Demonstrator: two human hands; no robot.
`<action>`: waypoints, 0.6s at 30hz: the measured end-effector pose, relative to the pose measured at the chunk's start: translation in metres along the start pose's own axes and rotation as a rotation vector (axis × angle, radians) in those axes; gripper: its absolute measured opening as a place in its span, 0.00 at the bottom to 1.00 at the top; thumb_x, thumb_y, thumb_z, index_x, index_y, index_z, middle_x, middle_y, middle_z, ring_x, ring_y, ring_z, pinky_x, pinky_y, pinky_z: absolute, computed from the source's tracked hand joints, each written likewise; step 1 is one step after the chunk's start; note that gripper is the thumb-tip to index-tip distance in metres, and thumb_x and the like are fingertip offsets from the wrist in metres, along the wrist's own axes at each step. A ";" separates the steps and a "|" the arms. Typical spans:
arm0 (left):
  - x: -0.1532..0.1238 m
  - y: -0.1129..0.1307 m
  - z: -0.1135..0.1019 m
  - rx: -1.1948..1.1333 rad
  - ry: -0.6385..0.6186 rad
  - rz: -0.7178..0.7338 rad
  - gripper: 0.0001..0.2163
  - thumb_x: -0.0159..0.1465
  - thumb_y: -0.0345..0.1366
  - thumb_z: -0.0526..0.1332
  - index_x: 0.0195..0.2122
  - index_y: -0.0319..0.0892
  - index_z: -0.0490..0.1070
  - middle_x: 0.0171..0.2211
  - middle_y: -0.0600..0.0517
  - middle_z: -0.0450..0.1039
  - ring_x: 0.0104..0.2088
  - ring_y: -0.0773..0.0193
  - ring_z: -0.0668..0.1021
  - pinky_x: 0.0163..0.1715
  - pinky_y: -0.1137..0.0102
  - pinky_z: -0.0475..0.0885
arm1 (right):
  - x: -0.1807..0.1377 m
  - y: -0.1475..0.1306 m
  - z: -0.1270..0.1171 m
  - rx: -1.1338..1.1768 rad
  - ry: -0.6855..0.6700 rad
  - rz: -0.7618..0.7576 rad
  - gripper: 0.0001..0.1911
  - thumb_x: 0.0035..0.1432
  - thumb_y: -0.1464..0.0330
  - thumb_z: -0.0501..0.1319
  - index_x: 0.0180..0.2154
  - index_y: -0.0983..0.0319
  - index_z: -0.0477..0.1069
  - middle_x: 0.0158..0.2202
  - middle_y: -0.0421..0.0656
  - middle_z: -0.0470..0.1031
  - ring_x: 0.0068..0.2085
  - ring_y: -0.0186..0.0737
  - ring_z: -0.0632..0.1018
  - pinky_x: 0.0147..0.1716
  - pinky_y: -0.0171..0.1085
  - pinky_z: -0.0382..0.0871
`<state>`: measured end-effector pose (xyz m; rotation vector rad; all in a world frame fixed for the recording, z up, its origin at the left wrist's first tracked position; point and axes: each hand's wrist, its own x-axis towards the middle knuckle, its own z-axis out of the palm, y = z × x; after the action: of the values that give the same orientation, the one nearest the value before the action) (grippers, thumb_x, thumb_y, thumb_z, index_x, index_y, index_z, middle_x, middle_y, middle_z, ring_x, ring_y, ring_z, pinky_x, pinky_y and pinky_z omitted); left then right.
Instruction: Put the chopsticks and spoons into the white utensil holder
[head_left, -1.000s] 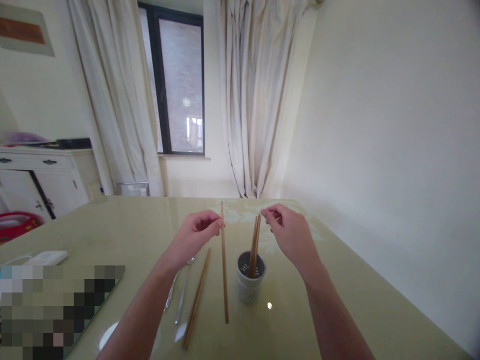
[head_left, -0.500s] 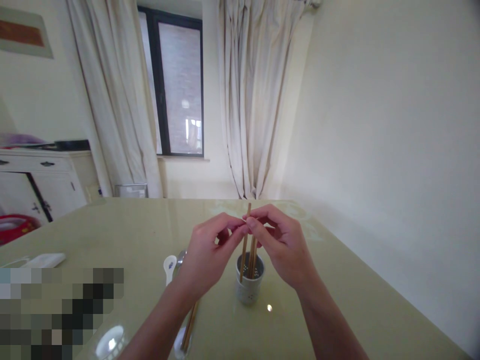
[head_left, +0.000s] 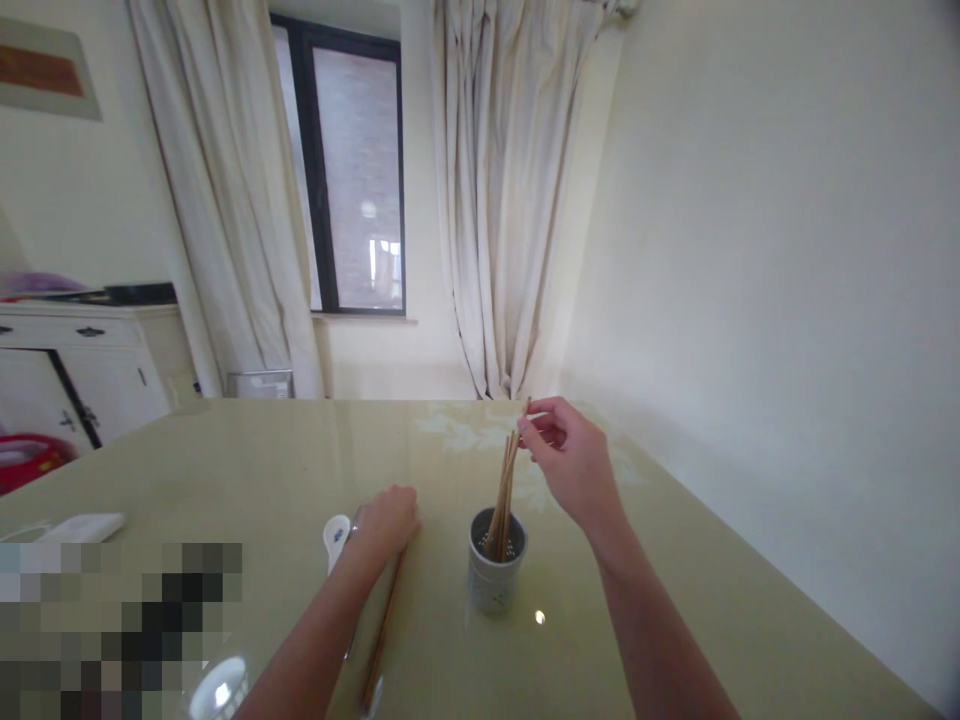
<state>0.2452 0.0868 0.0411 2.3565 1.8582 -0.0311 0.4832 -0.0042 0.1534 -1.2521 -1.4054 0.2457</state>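
Observation:
A white perforated holder (head_left: 495,575) stands on the glossy green table (head_left: 675,560) with several wooden chopsticks (head_left: 504,495) leaning in it. My right hand (head_left: 566,455) is above the holder, its fingers pinched on the top end of one chopstick. My left hand (head_left: 386,522) is down on the table to the left of the holder, fingers curled over the far end of a loose chopstick (head_left: 381,640). A white ceramic spoon (head_left: 337,533) lies just left of that hand.
A small white bowl (head_left: 219,690) sits at the near edge, a white cloth (head_left: 79,527) at the far left. A white cabinet (head_left: 82,365) and a red basin (head_left: 26,458) stand beyond the table. The wall runs along the table's right side.
My left hand passed a chopstick to my right hand, then dropped to the table onto the loose chopstick. My right hand set the passed chopstick into the holder.

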 end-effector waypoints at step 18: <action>0.011 0.001 0.020 -0.035 0.017 0.006 0.15 0.67 0.25 0.55 0.49 0.37 0.79 0.52 0.33 0.81 0.54 0.45 0.84 0.51 0.58 0.75 | 0.000 0.017 0.023 -0.492 -0.217 -0.018 0.12 0.67 0.68 0.62 0.31 0.59 0.81 0.27 0.42 0.81 0.30 0.42 0.78 0.33 0.37 0.61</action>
<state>0.2501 0.0948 0.0200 2.3464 1.8433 0.0226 0.4737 0.0147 0.1338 -1.6481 -1.7287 0.0193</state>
